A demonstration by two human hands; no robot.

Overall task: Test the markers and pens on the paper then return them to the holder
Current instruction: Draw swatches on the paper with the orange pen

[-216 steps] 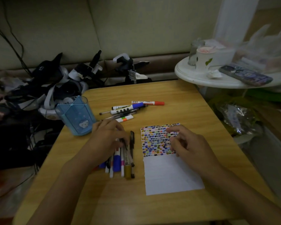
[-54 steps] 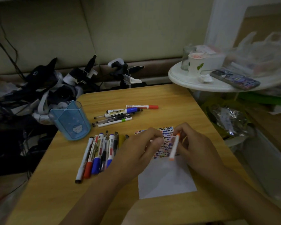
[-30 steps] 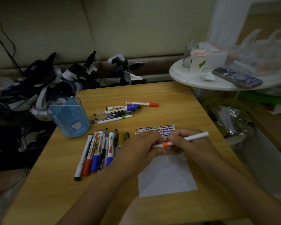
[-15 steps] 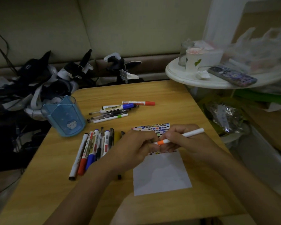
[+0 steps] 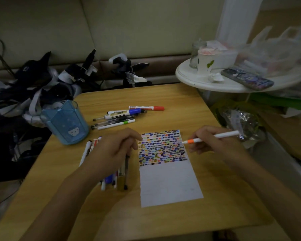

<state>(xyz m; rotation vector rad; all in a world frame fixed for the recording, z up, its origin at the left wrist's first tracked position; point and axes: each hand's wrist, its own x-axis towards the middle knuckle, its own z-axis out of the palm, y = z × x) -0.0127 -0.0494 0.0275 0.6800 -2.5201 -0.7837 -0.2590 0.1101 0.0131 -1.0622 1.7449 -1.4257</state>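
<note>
A dim room, a pale sofa behind, and out front the wooden table carries everything, so let's take the paper as our landmark. The sheet of paper lies flat mid-table, its far half crowded with rows of small coloured test dabs, its near half bare. Far left of the paper stands the blue pen holder, upright, apparently with nothing in it. Beyond the paper's far-left corner lies a loose group of markers and pens, running roughly left to right. Just left of the paper, a second bunch of pens lies pointing away from the person, and the left hand hovers over it with fingers curled at the paper's far-left corner; whether they pinch a cap I cannot tell. At the paper's right edge, the right hand grips the white marker with the orange band in a writing pinch. Its long axis runs nearly level, left to right, tip aimed left and sitting right at the paper's right edge among the dabs, tail out over the table's right side. The step looks like the test stroke itself: I'd say tilt that tip down, make a short dab in a free gap or on the bare near half, press lightly, and keep the left hand steadying the sheet.
</note>
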